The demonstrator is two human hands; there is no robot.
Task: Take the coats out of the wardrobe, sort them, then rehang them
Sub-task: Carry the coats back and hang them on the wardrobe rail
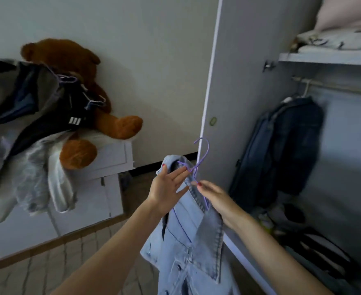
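Light denim coat point(188, 241) hangs on a purple hanger point(201, 165) near centre; left hand point(166, 188) rests spread-fingered against its collar, right hand point(215, 199) grips hanger and shoulder. Dark coat point(292, 145) hangs in the wardrobe point(239, 81), far right

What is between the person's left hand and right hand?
In the head view, the collar of the light blue denim jacket and the purple wire hanger lie between the left hand and right hand.
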